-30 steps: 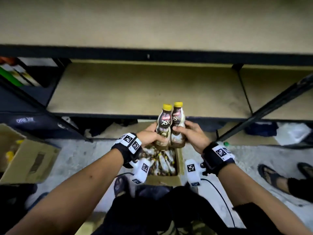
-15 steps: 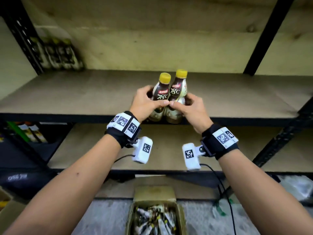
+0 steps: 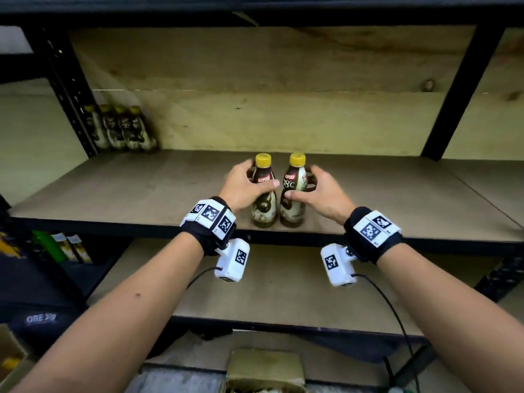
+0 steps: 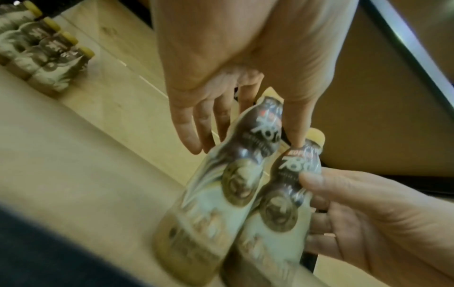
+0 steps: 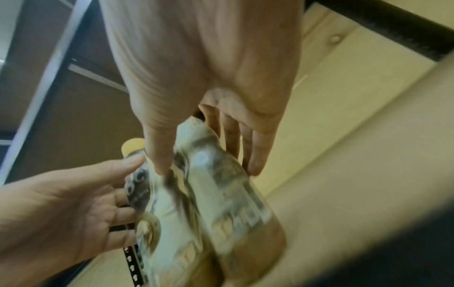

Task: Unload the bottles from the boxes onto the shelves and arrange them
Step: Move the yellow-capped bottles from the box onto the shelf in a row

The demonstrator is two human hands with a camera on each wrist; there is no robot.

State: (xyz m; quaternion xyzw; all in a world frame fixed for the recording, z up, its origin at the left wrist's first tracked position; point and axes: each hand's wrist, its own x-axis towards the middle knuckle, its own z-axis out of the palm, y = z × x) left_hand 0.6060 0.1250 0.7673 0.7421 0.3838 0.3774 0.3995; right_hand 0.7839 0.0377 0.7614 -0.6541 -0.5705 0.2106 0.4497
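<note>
Two brown coffee bottles with yellow caps stand upright and side by side near the front edge of the wooden shelf (image 3: 141,194). My left hand (image 3: 255,180) holds the left bottle (image 3: 263,199), thumb across the label and fingers behind it. My right hand (image 3: 300,182) holds the right bottle (image 3: 292,205) loosely, thumb tip on its front and fingers behind. In the left wrist view the left bottle (image 4: 221,194) and right bottle (image 4: 282,203) are blurred. The right wrist view shows my thumb and fingers on either side of the right bottle (image 5: 233,194).
Several similar bottles (image 3: 122,129) stand in a row at the shelf's back left corner. Black uprights (image 3: 453,89) frame the bay. A lower shelf (image 3: 283,293) lies beneath. An open cardboard box (image 3: 263,367) with more bottles sits on the floor below.
Both hands lifted the two bottles from above the box up to the shelf and set them standing on it. The grips look looser than before.
</note>
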